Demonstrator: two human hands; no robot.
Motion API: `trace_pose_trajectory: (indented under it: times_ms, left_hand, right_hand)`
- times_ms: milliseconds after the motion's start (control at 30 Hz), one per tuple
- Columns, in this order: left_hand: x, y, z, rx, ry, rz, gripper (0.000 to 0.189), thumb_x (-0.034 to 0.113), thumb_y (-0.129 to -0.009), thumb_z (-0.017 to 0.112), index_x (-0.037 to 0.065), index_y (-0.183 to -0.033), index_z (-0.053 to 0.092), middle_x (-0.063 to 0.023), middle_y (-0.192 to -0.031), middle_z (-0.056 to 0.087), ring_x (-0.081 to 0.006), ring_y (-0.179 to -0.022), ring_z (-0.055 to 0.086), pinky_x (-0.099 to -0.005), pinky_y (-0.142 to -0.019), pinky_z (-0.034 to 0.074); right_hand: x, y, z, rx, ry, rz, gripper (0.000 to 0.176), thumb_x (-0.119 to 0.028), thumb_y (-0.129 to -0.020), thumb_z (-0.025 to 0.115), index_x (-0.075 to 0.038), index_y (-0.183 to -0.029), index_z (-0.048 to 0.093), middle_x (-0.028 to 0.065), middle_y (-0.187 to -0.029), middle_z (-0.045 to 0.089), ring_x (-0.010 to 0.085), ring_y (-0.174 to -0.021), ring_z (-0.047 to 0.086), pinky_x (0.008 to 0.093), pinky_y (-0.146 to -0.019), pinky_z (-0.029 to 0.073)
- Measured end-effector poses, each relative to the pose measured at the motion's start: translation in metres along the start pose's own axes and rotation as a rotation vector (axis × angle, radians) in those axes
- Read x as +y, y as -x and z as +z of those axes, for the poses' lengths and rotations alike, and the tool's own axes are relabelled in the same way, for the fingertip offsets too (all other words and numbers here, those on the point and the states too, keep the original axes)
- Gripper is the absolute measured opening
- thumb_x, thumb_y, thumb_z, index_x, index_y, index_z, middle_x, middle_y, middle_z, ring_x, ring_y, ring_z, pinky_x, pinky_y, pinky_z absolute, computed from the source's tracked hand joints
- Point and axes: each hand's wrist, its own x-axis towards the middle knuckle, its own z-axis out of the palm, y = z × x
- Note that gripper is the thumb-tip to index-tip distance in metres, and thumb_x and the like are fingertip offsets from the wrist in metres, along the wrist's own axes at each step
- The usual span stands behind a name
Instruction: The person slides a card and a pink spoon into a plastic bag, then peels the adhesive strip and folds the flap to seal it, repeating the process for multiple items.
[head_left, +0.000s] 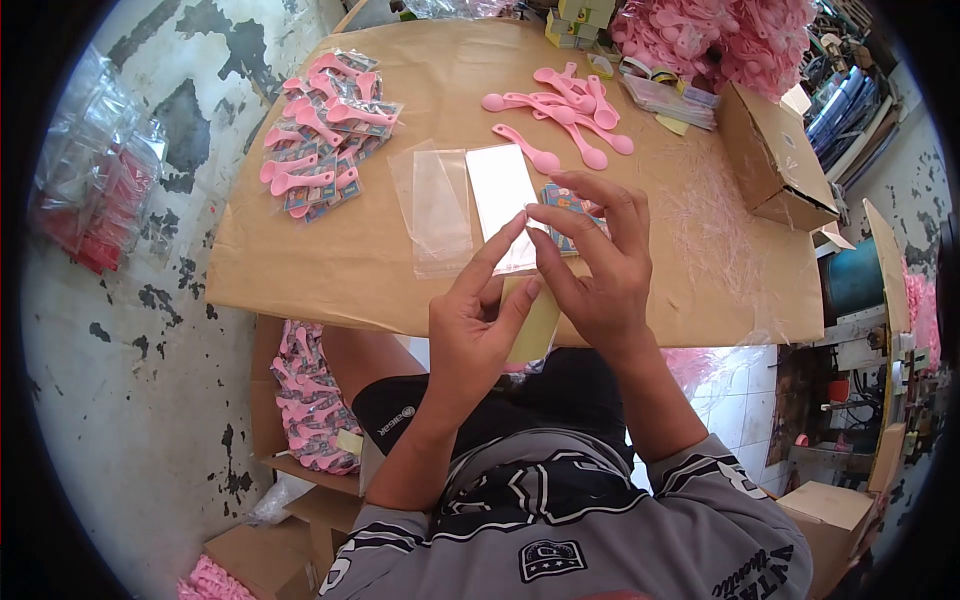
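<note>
Clear bag (500,190) in the middle of the table (330,270), near end pinched between left hand (475,330) and right hand (600,270), packed spoons (320,130) piled far left, loose pink spoons (570,110) far right likely left to bag.

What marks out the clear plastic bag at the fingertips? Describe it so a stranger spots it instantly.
Find the brown paper-covered table; at its centre, below the loose pink plastic spoons, the left hand and right hand meet. The clear rectangular plastic bag sits at their fingertips. Unlike the dull stack of clear bags lying just left of it, it glares bright white.
</note>
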Motion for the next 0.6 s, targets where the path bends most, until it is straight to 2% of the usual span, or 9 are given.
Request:
trace_pose_trajectory:
  times_ms: [167, 267, 367, 400, 500, 567, 600]
  left_hand:
    - [0.004, 0.003, -0.001, -0.036, -0.192, 0.007, 0.058, 0.001, -0.101, 0.068, 0.001, -0.156, 0.048, 0.0009, -0.077, 0.068, -0.0006, -0.074, 0.058, -0.0173, -0.066, 0.043]
    - [0.012, 0.003, -0.002, -0.088, -0.303, -0.025, 0.06, 0.002, -0.1, 0.069, 0.002, -0.156, 0.047, -0.002, -0.081, 0.071, -0.0014, -0.074, 0.06, -0.0171, -0.067, 0.044]
    - [0.002, 0.001, 0.003, -0.076, -0.123, -0.026, 0.059, 0.006, -0.101, 0.069, 0.004, -0.156, 0.049, -0.0058, -0.082, 0.075, -0.0017, -0.072, 0.06, -0.0186, -0.066, 0.045]
    - [-0.002, 0.001, 0.004, -0.06, -0.022, -0.022, 0.058, 0.008, -0.101, 0.069, 0.005, -0.155, 0.049, -0.0068, -0.081, 0.076, -0.0016, -0.071, 0.059, -0.0193, -0.065, 0.046]
    - [-0.003, 0.0, -0.001, -0.055, 0.141, -0.098, 0.049, 0.011, -0.103, 0.067, -0.001, -0.149, 0.052, -0.0168, -0.108, 0.079, -0.0073, -0.086, 0.071, -0.0221, -0.072, 0.055]
    - [-0.002, 0.0, -0.005, -0.01, 0.228, -0.122, 0.042, 0.012, -0.104, 0.066, -0.004, -0.142, 0.056, -0.0176, -0.113, 0.078, -0.0112, -0.09, 0.073, -0.0244, -0.074, 0.058]
    - [-0.001, -0.001, -0.007, 0.011, 0.272, -0.133, 0.039, 0.013, -0.105, 0.066, -0.005, -0.139, 0.057, -0.0179, -0.115, 0.077, -0.0132, -0.092, 0.074, -0.0255, -0.075, 0.06]
  right_hand:
    - [0.004, 0.004, 0.002, 0.021, -0.012, -0.001, 0.022, -0.003, -0.078, 0.08, -0.006, -0.099, 0.076, 0.0076, -0.123, 0.069, 0.0293, -0.109, 0.059, 0.0399, -0.089, 0.051]
    - [0.007, 0.004, -0.001, -0.002, -0.039, 0.029, 0.021, -0.001, -0.077, 0.079, -0.005, -0.097, 0.074, 0.009, -0.12, 0.07, 0.0322, -0.109, 0.06, 0.0416, -0.089, 0.051]
    - [0.016, 0.005, -0.004, 0.011, -0.128, 0.103, 0.018, -0.001, -0.082, 0.076, -0.003, -0.099, 0.071, 0.0114, -0.119, 0.071, 0.0315, -0.106, 0.064, 0.0405, -0.089, 0.053]
    - [0.02, 0.005, -0.005, 0.075, -0.242, 0.201, 0.016, 0.0, -0.084, 0.074, -0.003, -0.099, 0.07, 0.0127, -0.12, 0.071, 0.0295, -0.106, 0.065, 0.0398, -0.089, 0.053]
    - [0.036, -0.002, -0.01, 0.289, -0.629, 0.461, 0.009, 0.001, -0.09, 0.068, -0.002, -0.099, 0.066, 0.0151, -0.117, 0.07, 0.0222, -0.101, 0.067, 0.036, -0.086, 0.054]
    - [0.043, -0.009, -0.019, 0.465, -0.945, 0.599, 0.007, 0.003, -0.093, 0.064, -0.001, -0.098, 0.064, 0.0151, -0.11, 0.07, 0.0156, -0.093, 0.065, 0.0315, -0.081, 0.054]
    - [0.049, -0.005, -0.024, 0.45, -1.003, 0.577, 0.007, 0.003, -0.094, 0.062, -0.001, -0.099, 0.064, 0.0136, -0.105, 0.069, 0.0146, -0.089, 0.063, 0.0302, -0.079, 0.052]
